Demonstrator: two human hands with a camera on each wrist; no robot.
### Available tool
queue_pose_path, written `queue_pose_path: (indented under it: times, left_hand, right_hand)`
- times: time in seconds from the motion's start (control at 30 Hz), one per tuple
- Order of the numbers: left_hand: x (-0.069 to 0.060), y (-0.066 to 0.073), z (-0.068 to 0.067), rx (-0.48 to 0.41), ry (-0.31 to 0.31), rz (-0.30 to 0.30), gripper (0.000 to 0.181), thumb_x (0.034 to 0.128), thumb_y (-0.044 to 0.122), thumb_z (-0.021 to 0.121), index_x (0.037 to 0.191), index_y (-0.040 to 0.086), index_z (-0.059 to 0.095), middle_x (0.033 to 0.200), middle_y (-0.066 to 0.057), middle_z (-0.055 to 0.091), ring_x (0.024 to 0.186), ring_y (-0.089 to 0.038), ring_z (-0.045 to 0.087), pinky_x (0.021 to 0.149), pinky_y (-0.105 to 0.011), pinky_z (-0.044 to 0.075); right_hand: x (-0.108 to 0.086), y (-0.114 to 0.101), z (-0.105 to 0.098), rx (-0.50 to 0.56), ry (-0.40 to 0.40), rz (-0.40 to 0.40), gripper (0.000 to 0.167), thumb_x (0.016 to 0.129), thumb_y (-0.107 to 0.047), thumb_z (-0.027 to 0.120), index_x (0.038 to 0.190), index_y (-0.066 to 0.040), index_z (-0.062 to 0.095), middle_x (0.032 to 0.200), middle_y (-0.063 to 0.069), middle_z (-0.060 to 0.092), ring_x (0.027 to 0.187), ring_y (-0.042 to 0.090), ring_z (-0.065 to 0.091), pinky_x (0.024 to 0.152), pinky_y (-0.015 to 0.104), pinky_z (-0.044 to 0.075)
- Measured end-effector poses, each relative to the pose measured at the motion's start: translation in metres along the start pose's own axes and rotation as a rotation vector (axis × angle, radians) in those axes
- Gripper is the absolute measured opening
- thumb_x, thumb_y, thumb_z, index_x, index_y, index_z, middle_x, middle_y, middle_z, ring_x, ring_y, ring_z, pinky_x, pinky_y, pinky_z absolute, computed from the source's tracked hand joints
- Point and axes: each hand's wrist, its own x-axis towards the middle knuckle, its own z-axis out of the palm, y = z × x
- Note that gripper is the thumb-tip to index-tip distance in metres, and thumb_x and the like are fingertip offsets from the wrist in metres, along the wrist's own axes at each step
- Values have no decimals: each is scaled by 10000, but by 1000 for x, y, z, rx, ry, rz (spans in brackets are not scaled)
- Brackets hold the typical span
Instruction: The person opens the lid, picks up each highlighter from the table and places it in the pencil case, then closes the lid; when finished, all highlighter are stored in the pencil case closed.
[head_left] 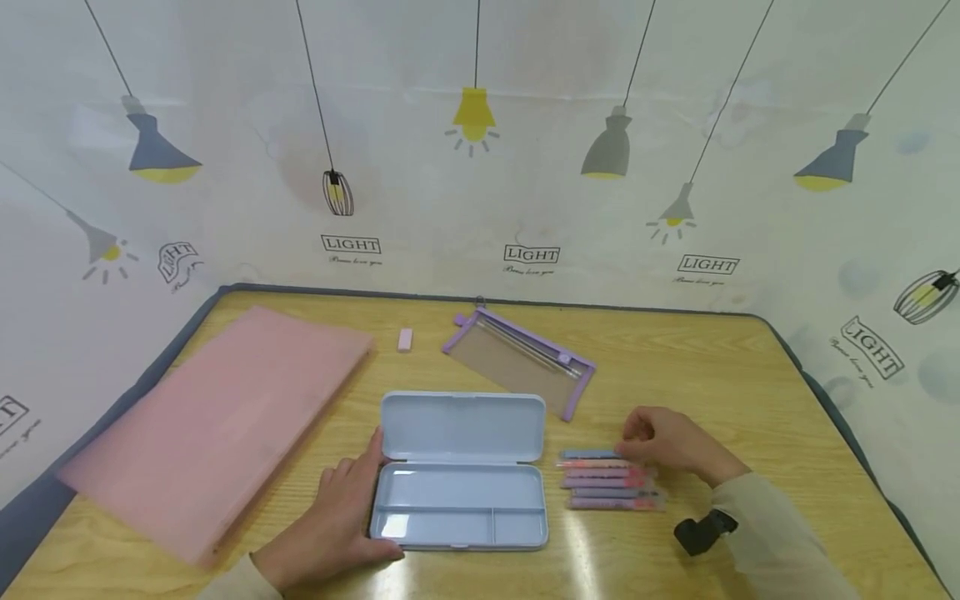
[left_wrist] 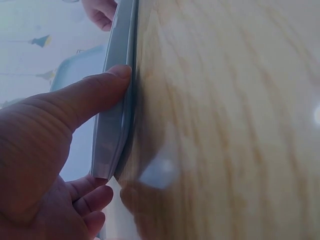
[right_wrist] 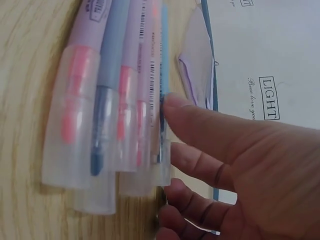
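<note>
An opened light-blue pencil case lies on the table with its lid tipped back; dividers split its tray. My left hand holds its left end, with the thumb on the front edge and the fingers along the side. In the left wrist view, the left thumb presses the case's front wall. To the right lies a row of several capped highlighters. At the far side of that row, my right hand pinches the blue highlighter near its capped end. The fingers partly hide that cap.
A mesh zip pouch with purple edging lies behind the case, slim rods inside it. A small pink eraser is left of the pouch. A large pink folder covers the table's left side. A printed curtain surrounds the table.
</note>
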Motion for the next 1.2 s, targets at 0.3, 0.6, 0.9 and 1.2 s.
queue_pose_path:
  times: [0.3, 0.6, 0.9, 1.2]
  left_hand:
    - [0, -1, 1, -9, 5, 5, 1395, 591, 497, 890, 1564, -9, 29, 1334, -44, 541, 1083, -183, 454, 879, -370, 290]
    - [1, -2, 1, -15, -10, -22, 1408, 579, 466, 904, 1569, 3, 15, 1359, -43, 528, 1112, -188, 448, 898, -366, 286]
    - [1, -1, 1, -17, -1, -11, 1398, 583, 489, 897, 1568, 10, 30, 1329, -32, 541, 1081, -178, 454, 877, -366, 291]
    - [1, -1, 1, -17, -1, -8, 1390, 585, 486, 895, 1567, 3, 38, 1332, -39, 536, 1079, -185, 453, 878, -365, 291]
  right_hand:
    - [3, -3, -2, -11, -7, 14, 239, 849, -261, 742, 931, -82, 606, 784, 24, 519, 721, 174, 457, 620, 314, 371]
    - [6, -4, -3, -16, -27, -25, 135, 866, -230, 727, 886, -120, 652, 773, 13, 607, 708, 170, 482, 618, 323, 376]
    - [4, -1, -5, -67, 33, -124, 73, 878, -234, 717, 873, -161, 723, 837, -8, 666, 767, 146, 544, 671, 316, 436]
    - [-25, -28, -18, -150, 164, -169, 116, 935, -344, 652, 935, -236, 693, 888, -80, 651, 788, 64, 543, 677, 272, 448]
